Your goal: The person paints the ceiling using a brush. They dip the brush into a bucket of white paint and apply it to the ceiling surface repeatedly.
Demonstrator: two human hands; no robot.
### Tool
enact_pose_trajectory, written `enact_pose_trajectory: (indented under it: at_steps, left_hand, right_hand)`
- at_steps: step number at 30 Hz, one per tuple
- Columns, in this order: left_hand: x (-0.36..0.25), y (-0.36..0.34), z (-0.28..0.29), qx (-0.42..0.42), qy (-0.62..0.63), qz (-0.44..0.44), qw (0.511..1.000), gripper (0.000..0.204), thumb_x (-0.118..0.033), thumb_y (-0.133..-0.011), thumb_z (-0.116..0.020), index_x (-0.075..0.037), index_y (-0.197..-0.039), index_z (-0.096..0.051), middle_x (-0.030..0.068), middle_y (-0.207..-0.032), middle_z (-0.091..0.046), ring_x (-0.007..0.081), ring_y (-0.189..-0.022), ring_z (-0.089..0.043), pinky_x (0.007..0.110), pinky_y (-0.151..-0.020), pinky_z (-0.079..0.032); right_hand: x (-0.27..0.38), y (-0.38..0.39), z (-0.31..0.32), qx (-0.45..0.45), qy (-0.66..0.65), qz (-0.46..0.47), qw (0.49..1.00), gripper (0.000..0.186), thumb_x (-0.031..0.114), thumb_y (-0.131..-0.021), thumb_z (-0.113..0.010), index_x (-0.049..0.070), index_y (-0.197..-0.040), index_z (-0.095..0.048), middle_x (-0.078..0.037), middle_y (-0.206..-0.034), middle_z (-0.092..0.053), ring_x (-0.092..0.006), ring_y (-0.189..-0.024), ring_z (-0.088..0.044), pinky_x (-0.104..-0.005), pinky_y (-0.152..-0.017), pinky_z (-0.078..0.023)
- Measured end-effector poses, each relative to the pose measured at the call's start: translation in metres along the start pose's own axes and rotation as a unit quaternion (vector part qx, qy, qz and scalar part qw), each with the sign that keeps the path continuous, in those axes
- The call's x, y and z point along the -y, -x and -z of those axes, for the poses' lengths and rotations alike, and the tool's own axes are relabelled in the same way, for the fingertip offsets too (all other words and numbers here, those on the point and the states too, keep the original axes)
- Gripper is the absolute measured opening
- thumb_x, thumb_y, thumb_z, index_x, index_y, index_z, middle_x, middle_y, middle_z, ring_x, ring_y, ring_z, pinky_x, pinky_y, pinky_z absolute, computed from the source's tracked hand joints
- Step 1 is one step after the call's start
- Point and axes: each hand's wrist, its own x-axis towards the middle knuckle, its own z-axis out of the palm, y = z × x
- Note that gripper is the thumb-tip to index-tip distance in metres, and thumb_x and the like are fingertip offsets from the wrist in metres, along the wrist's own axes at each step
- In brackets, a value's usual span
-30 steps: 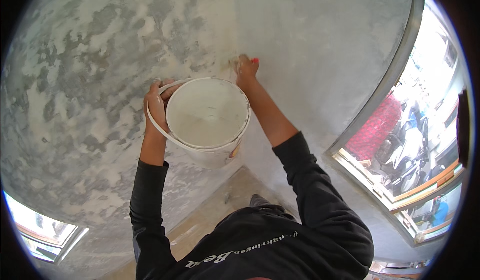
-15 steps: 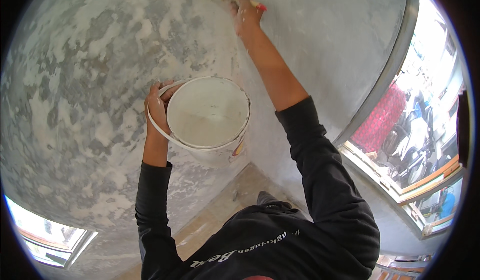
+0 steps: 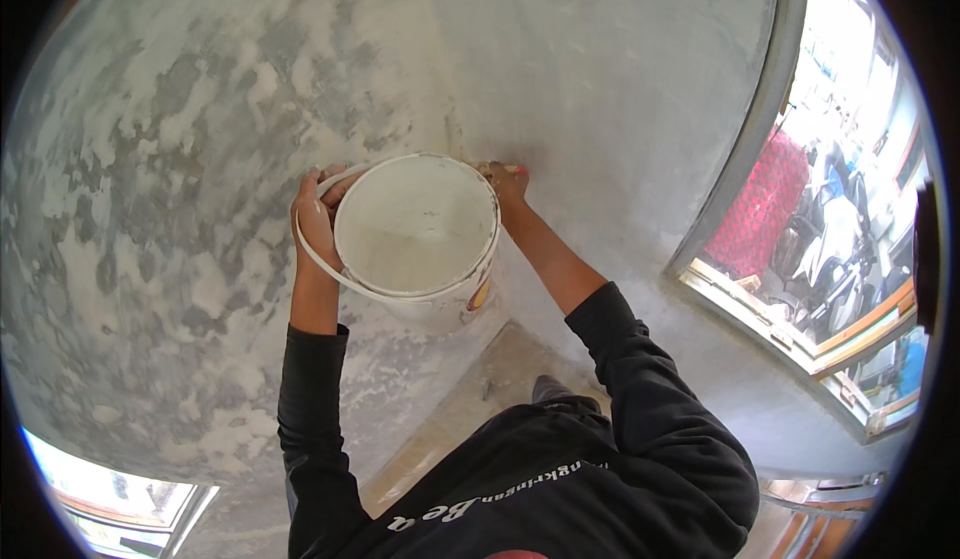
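Observation:
A white plastic bucket (image 3: pixel 425 309) is held up in front of me, with off-white paint (image 3: pixel 415 229) inside. My left hand (image 3: pixel 318 214) grips its left side, and the bucket's handle loops around that wrist. Just past the bucket's right rim is my right hand (image 3: pixel 508 187), closed around a paintbrush. Only the red-tipped handle end of the paintbrush (image 3: pixel 520 171) shows clearly; its bristles are hidden behind the bucket.
A wall with blotchy white patches (image 3: pixel 190 209) spans the left, meeting a smoother grey wall (image 3: pixel 600 89) at a corner behind the bucket. A framed window (image 3: pixel 800 359) opens at right, another (image 3: pixel 130 509) at lower left. Below lies the floor (image 3: pixel 500 379).
My right hand has come down along the corner from high on the wall, bringing the paintbrush behind the bucket's right rim. My left hand and the bucket have stayed nearly in place.

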Motion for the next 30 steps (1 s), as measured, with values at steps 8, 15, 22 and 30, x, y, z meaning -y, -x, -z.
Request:
enact_pose_trajectory:
  at_steps: [8, 15, 22, 30]
  left_hand:
    - [0.004, -0.006, 0.004, 0.029, 0.019, 0.018, 0.999, 0.045, -0.033, -0.099, -0.034, 0.004, -0.122, -0.043, 0.0257, -0.106, -0.066, 0.0303, -0.096, -0.065, 0.038, -0.088, -0.051]
    - [0.000, 0.001, 0.007, -0.006, 0.004, 0.005, 1.000, 0.043, -0.033, -0.099, -0.034, 0.003, -0.121, -0.043, 0.0253, -0.105, -0.066, 0.0301, -0.096, -0.065, 0.038, -0.087, -0.051]
    - [-0.005, 0.001, 0.002, -0.005, -0.011, -0.006, 1.000, 0.043, -0.033, -0.099, -0.033, 0.003, -0.120, -0.043, 0.0235, -0.102, -0.068, 0.0293, -0.094, -0.066, 0.037, -0.084, -0.052]
    - [-0.001, -0.001, 0.009, -0.007, 0.004, 0.008, 1.000, 0.046, -0.034, -0.099, -0.033, 0.005, -0.122, -0.043, 0.0242, -0.104, -0.067, 0.0293, -0.094, -0.066, 0.037, -0.085, -0.052]
  right_hand:
    - [0.034, -0.014, -0.085, 0.006, -0.065, 0.104, 0.992, 0.028, 0.004, -0.078, -0.063, 0.005, -0.100, -0.046, -0.008, -0.085, -0.057, -0.0145, -0.065, -0.055, -0.0263, -0.054, -0.045]
    - [0.144, 0.026, -0.203, 0.174, -0.054, 0.199, 0.963, 0.016, 0.009, -0.081, -0.064, 0.004, -0.090, -0.052, -0.009, -0.085, -0.058, -0.0167, -0.068, -0.056, -0.0291, -0.058, -0.049]
    - [0.205, -0.024, -0.245, 0.251, -0.110, 0.258, 0.927, 0.022, 0.008, -0.083, -0.064, 0.004, -0.099, -0.049, -0.008, -0.086, -0.059, -0.0164, -0.065, -0.056, -0.0297, -0.060, -0.049]
    - [0.132, 0.009, -0.186, 0.130, -0.087, 0.246, 0.956, 0.019, 0.000, -0.081, -0.065, 0.002, -0.090, -0.048, -0.009, -0.089, -0.057, -0.0154, -0.075, -0.059, -0.0288, -0.069, -0.055]
